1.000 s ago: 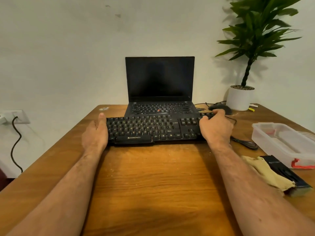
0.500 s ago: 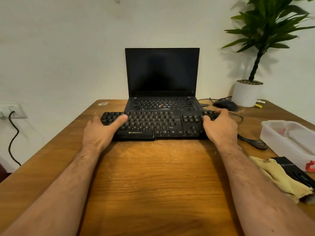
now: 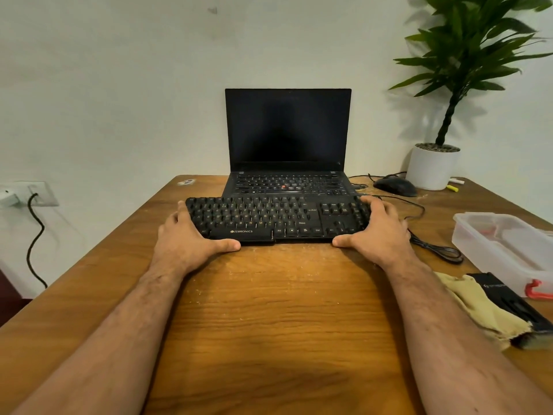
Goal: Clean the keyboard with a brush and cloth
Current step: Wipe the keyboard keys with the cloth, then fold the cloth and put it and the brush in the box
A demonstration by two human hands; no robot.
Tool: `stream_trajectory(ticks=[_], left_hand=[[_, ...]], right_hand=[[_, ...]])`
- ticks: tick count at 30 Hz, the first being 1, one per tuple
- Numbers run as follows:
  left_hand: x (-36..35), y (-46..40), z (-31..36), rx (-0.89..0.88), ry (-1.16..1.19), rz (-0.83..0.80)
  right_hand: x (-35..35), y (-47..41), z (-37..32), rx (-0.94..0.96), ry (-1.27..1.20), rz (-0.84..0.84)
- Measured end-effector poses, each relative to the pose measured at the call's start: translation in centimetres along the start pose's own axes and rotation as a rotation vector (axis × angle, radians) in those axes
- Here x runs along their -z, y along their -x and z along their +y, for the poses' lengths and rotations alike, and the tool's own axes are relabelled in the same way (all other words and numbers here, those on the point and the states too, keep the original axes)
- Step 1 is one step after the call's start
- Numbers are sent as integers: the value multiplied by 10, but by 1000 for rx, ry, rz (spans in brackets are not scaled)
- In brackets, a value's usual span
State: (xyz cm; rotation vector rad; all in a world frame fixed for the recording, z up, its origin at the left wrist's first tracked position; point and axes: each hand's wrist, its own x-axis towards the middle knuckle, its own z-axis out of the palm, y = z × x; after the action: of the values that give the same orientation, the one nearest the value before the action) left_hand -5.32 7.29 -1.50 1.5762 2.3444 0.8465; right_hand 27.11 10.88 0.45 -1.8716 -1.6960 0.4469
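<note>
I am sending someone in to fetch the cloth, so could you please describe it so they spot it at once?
Start at the wooden table and look to its right edge, just in front of the clear plastic container. The yellow cloth lies crumpled there, partly under a flat black brush. It is the only soft, pale yellow thing among hard black and clear items.

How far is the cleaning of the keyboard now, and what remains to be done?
Nothing looks cleaned yet. In hand: the left hand and right hand grip the two ends of the black keyboard on the table, in front of the laptop. Left: the brushing and wiping. The yellow cloth lies untouched at the right beside a dark brush.
</note>
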Motion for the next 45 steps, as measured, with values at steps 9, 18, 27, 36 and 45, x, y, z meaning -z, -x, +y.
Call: stream_trajectory(ticks=[9,18,27,36,45], left_hand=[[-1,0,0,-8,7,7],[5,17,4,27,38,42],[7,61,13,-42,34,20],[-10,120,49,-162,112,-123],[-45,167,128,-270,257,-295]], right_hand=[[-2,0,1,-2,-15,-2],[-3,9,2,9,5,10],[2,56,-14,201,130,82],[90,119,1,40,439,119],[108,138,26,26,520,-95]])
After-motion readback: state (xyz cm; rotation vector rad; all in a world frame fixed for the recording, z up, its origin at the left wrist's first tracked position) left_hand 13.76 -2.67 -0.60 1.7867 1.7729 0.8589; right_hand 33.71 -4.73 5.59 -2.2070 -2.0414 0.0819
